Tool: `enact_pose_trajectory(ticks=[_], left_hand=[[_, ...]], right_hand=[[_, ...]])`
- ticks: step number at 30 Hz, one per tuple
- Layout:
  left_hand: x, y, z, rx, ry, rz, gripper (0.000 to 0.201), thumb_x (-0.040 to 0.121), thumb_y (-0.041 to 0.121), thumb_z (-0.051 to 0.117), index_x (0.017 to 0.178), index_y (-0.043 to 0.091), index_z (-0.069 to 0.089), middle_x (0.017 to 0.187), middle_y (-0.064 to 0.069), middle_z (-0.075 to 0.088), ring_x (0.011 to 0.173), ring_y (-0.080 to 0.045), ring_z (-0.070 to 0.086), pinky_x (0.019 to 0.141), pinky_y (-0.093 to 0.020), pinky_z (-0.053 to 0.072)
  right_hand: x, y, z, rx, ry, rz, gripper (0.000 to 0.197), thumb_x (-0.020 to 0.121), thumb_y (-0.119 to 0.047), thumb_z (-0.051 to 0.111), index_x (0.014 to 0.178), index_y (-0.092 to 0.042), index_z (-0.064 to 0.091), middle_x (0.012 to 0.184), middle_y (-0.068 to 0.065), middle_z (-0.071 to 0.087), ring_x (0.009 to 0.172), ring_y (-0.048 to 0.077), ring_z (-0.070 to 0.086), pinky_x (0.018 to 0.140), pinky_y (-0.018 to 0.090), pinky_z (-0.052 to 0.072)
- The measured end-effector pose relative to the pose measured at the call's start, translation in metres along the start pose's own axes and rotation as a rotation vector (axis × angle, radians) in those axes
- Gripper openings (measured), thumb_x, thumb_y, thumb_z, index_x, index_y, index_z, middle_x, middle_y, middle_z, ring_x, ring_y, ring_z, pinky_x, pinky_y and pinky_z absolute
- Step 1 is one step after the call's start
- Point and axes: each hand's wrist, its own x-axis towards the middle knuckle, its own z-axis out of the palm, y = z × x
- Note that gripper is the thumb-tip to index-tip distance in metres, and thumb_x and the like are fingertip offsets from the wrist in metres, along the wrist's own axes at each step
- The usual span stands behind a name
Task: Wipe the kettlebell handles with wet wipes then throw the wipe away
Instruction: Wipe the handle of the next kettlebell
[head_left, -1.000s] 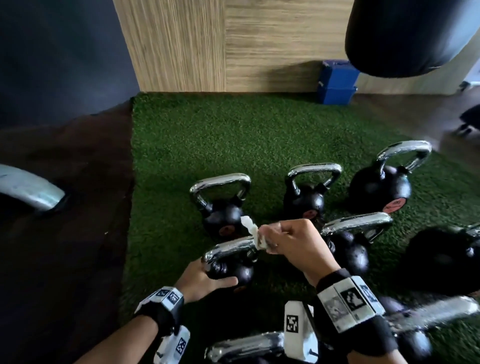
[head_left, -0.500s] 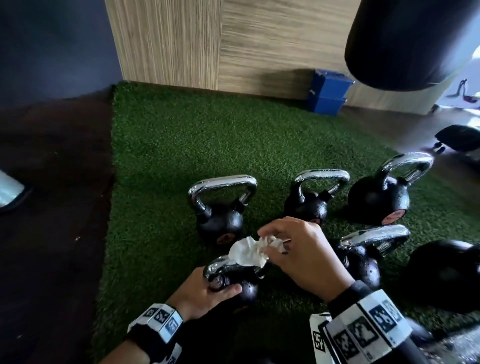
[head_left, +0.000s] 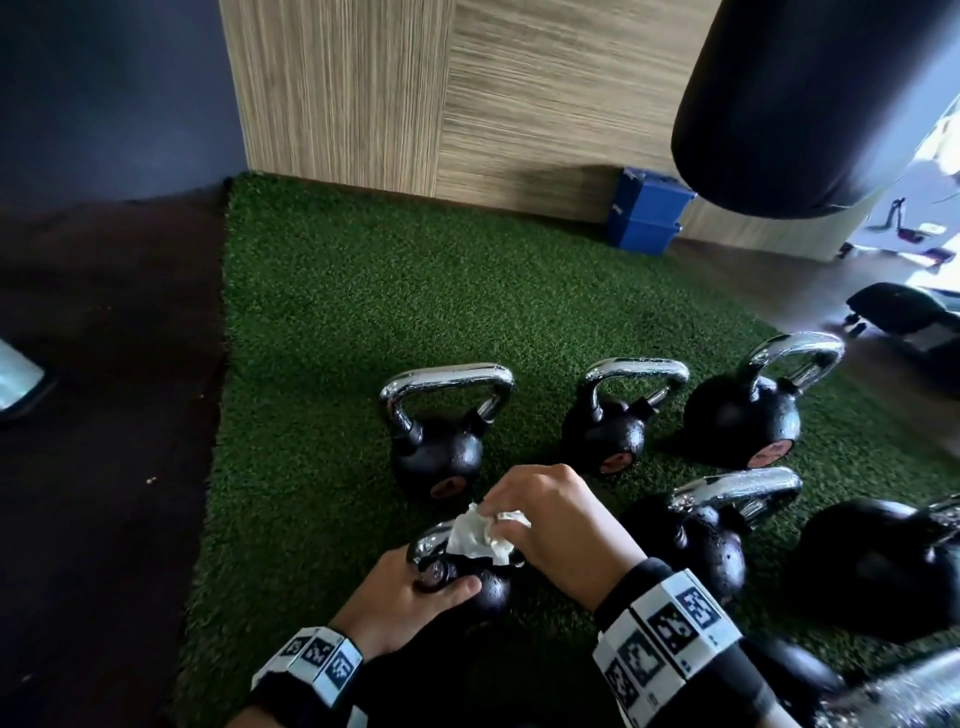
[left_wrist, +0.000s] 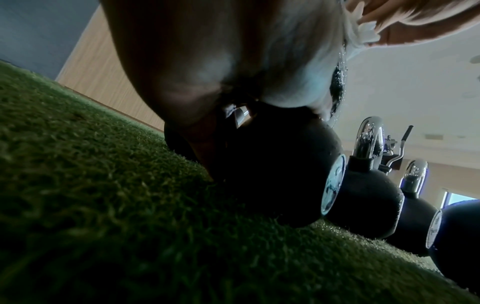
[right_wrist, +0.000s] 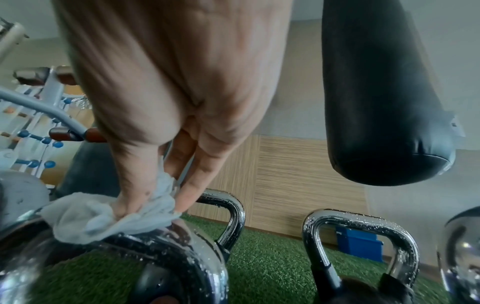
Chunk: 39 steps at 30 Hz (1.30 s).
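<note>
Several black kettlebells with chrome handles stand on green turf (head_left: 337, 322). My left hand (head_left: 405, 592) grips the nearest kettlebell (head_left: 488, 587) by its body and the left end of its chrome handle (head_left: 428, 540). My right hand (head_left: 550, 514) pinches a crumpled white wet wipe (head_left: 478, 532) and presses it on top of that handle. In the right wrist view the thumb and fingers hold the wipe (right_wrist: 103, 218) against the wet chrome handle (right_wrist: 182, 240). In the left wrist view the kettlebell body (left_wrist: 272, 174) sits under my palm.
Other kettlebells stand behind (head_left: 441, 431), (head_left: 618, 415), (head_left: 748, 410) and to the right (head_left: 711, 530). A black punching bag (head_left: 810, 93) hangs at upper right. Blue boxes (head_left: 647, 218) sit by the wooden wall. Dark floor (head_left: 104, 415) lies left of the turf.
My right hand has brought the wipe from the handle's right end up onto its top, where it now lies bunched. The left hand keeps its hold on the kettlebell.
</note>
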Motion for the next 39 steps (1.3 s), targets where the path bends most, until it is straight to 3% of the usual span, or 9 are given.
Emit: enact_pose_trajectory(ticks=[8,14,16,21,24,27,32,35,39], left_hand=[[-0.006,0.003,0.002,0.046,0.050,-0.030,0.033,0.080,0.063,0.075,0.112,0.058,0.067,0.104,0.033,0.072,0.100,0.012,0.067,0.084,-0.004,0.046],[-0.003,0.002,0.003,0.081,0.029,-0.035,0.050,0.080,0.066,0.073,0.124,0.042,0.068,0.113,0.027,0.072,0.106,0.008,0.067,0.097,-0.022,0.053],[-0.004,0.004,0.003,0.063,0.023,-0.036,0.049,0.081,0.064,0.074,0.124,0.042,0.068,0.114,0.029,0.072,0.108,0.009,0.066,0.097,-0.020,0.052],[-0.007,0.005,0.002,0.031,0.028,-0.061,0.044,0.079,0.068,0.075,0.119,0.052,0.067,0.109,0.030,0.073,0.103,0.009,0.068,0.087,-0.008,0.050],[-0.006,0.005,0.003,0.039,0.032,-0.054,0.045,0.079,0.069,0.073,0.121,0.053,0.065,0.112,0.031,0.071,0.106,0.009,0.067,0.090,-0.008,0.050],[-0.006,0.001,0.004,0.009,0.027,-0.067,0.047,0.080,0.066,0.076,0.123,0.053,0.064,0.115,0.028,0.072,0.109,0.007,0.067,0.094,-0.014,0.051],[-0.005,0.002,0.004,0.015,0.027,-0.052,0.048,0.080,0.065,0.077,0.125,0.053,0.063,0.118,0.028,0.071,0.112,0.006,0.066,0.097,-0.018,0.052],[-0.005,0.007,0.003,0.135,0.042,-0.091,0.049,0.075,0.080,0.068,0.120,0.062,0.060,0.112,0.038,0.068,0.107,0.014,0.063,0.093,-0.018,0.052],[-0.009,0.018,0.000,0.393,0.075,-0.176,0.053,0.058,0.103,0.045,0.105,0.079,0.052,0.091,0.051,0.059,0.084,0.024,0.054,0.072,-0.007,0.041]], right_hand=[[-0.001,0.013,-0.002,-0.058,0.039,0.046,0.022,0.079,-0.003,0.078,0.094,-0.019,0.078,0.098,-0.008,0.073,0.089,0.004,0.068,0.085,0.019,0.055],[-0.006,0.039,-0.005,-0.008,0.142,0.063,0.025,0.075,0.001,0.079,0.089,-0.020,0.081,0.093,-0.009,0.076,0.084,0.001,0.069,0.081,0.011,0.053],[-0.007,0.050,-0.008,-0.006,0.147,0.125,0.028,0.077,0.000,0.078,0.090,-0.025,0.081,0.093,-0.012,0.076,0.086,0.001,0.068,0.082,0.013,0.052],[-0.007,0.062,-0.004,0.010,0.144,0.158,0.031,0.075,-0.004,0.077,0.089,-0.032,0.080,0.086,-0.022,0.073,0.086,-0.008,0.065,0.074,-0.003,0.040],[-0.007,0.070,-0.001,0.046,0.127,0.198,0.029,0.076,-0.003,0.077,0.088,-0.029,0.081,0.074,-0.025,0.067,0.079,-0.020,0.059,0.068,-0.003,0.039],[-0.006,0.075,0.007,0.079,0.084,0.197,0.016,0.077,-0.008,0.082,0.082,-0.023,0.082,0.064,-0.020,0.065,0.065,-0.013,0.060,0.061,0.001,0.040],[-0.004,0.091,0.015,0.172,0.094,0.239,0.016,0.073,-0.013,0.087,0.079,-0.028,0.081,0.063,-0.025,0.068,0.067,-0.012,0.062,0.060,0.004,0.044],[-0.002,0.096,0.029,0.172,0.027,0.313,0.017,0.073,-0.007,0.082,0.076,-0.024,0.080,0.069,-0.005,0.073,0.069,0.003,0.063,0.065,0.020,0.052],[-0.004,0.099,0.048,0.155,-0.007,0.343,0.039,0.067,-0.009,0.084,0.051,-0.038,0.063,0.053,-0.011,0.056,0.062,0.001,0.051,0.056,0.010,0.037]])
